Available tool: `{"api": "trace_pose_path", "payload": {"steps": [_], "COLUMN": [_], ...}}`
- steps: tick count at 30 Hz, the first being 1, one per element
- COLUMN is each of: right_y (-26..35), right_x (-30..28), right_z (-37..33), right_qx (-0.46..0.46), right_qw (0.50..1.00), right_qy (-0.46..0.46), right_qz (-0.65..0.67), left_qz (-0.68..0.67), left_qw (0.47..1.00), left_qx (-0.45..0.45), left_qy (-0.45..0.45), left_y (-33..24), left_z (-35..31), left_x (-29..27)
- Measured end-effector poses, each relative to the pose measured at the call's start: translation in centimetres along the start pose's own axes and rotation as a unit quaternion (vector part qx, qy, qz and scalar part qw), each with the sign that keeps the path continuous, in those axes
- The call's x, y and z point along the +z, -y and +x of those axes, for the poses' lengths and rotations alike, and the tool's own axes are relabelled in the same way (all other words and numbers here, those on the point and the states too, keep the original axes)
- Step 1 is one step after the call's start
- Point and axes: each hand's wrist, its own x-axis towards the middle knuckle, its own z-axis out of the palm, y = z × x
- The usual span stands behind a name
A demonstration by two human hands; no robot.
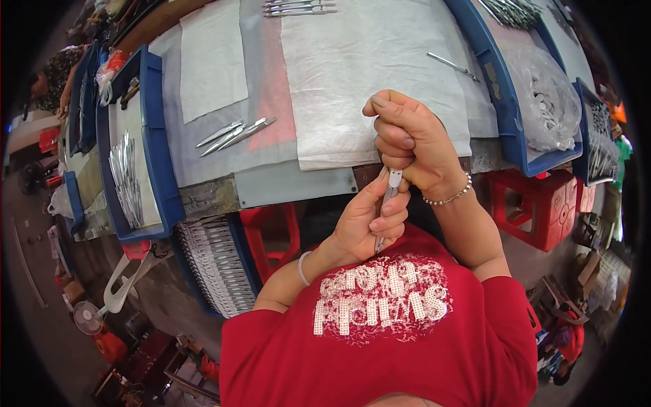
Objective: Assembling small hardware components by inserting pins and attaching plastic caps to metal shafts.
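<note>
A slim silver metal piece [391, 192] with a flat, jointed-looking head stands almost upright before my chest. My left hand [369, 218] is closed round its lower part, the thumb lying along it. My right hand [415, 139] is curled into a fist at its upper end, which disappears under the fingers. Whether the pinched thumb and index finger of that hand hold something small, I cannot make out. Just beyond my hands lies a white cloth [332, 115] on the table. Several similar silver pieces [234, 136] rest on the table to the left.
More silver pieces [298, 8] lie at the far edge, and a thin rod [452, 66] at the right. Blue trays flank the workspace: the left tray [157, 149] holds slim metal parts, the right tray [505, 129] a plastic bag [546, 102]. Red stools [536, 203] stand below.
</note>
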Motion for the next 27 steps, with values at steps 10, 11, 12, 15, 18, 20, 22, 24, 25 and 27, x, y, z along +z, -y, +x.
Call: {"api": "trace_pose_path", "payload": {"steps": [10,11,12,15,18,20,22,24,25,27], "right_y": [1.6,2.3,3.1,2.6,1.5,1.0,1.0,1.1,1.2,1.4], "right_x": [-2.6,-3.9,-4.7,-7.0,-6.5,-7.1,-7.2,-7.0,-6.8,-6.2], "right_z": [-2.0,-2.8,-3.5,-4.7,-4.9,-4.4,-4.0,-3.8,-3.8,-4.0], "right_qx": [-0.268,-0.300,-0.283,-0.250,-0.250,-0.240,-0.232,-0.227,-0.229,-0.265], "right_qw": [0.879,0.804,0.726,0.638,0.556,0.527,0.500,0.488,0.489,0.545], "right_qy": [-0.078,-0.085,-0.091,-0.057,-0.056,-0.058,-0.057,-0.063,-0.061,-0.077], "right_qz": [-0.386,-0.506,-0.620,-0.726,-0.791,-0.813,-0.832,-0.840,-0.839,-0.792], "left_qz": [0.055,0.062,0.074,0.132,0.149,0.154,0.162,0.165,0.165,0.161], "left_qw": [0.997,0.996,0.994,0.985,0.981,0.981,0.980,0.980,0.980,0.981], "left_qx": [0.048,0.065,0.079,0.103,0.108,0.103,0.095,0.093,0.091,0.088], "left_qy": [-0.004,-0.008,-0.012,-0.053,-0.053,-0.046,-0.069,-0.067,-0.063,-0.062], "left_y": [-0.7,-1.0,-1.3,-1.7,-1.4,-1.3,-1.1,-1.1,-1.1,-1.1], "left_z": [-0.4,-0.6,-0.9,-1.1,-1.0,-0.9,-0.7,-0.9,-0.9,-0.9], "left_x": [0.9,0.8,0.8,0.8,1.1,1.2,1.3,1.4,1.4,1.3]}}
